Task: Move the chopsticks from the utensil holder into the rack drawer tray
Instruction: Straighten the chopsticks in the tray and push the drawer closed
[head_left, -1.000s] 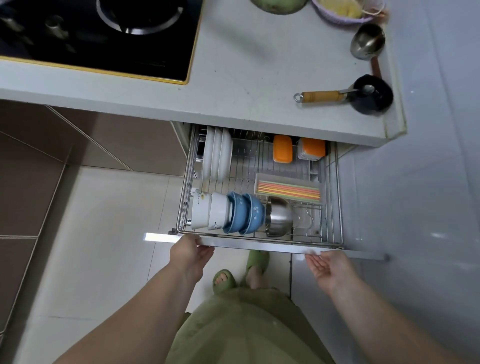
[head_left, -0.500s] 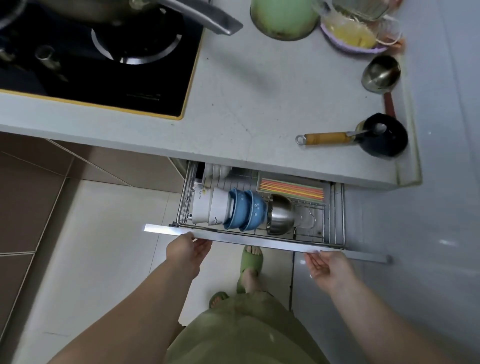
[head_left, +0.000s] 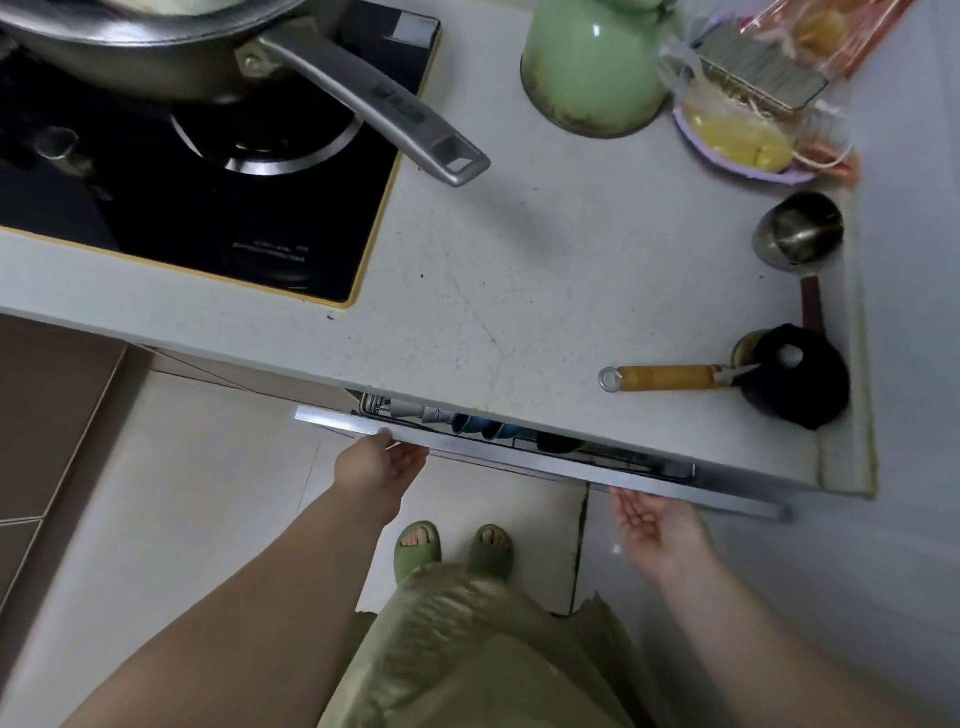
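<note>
The wire rack drawer (head_left: 519, 457) under the counter is nearly pushed in; only a narrow gap shows blue bowls (head_left: 483, 427) and rack wire. The chopstick tray and chopsticks are hidden beneath the countertop. My left hand (head_left: 382, 467) presses its fingertips against the left part of the drawer's metal front bar, palm up, fingers apart. My right hand (head_left: 652, 525) touches the underside of the bar on the right, palm up and open. Neither hand holds anything. No utensil holder is visible.
On the grey countertop (head_left: 519, 260) lie a wooden-handled ladle (head_left: 670, 378) by a black pot, a steel cup (head_left: 797, 231), a green pot (head_left: 592, 67), a purple basket (head_left: 737, 140). A pan handle (head_left: 374, 101) juts over the black stove (head_left: 182, 197). My feet in green slippers (head_left: 452, 551) stand on the tiles.
The drawer has slid inward from wide open to almost closed, with both hands following its front bar. The chopstick tray has gone out of sight under the counter; the view tilted upward.
</note>
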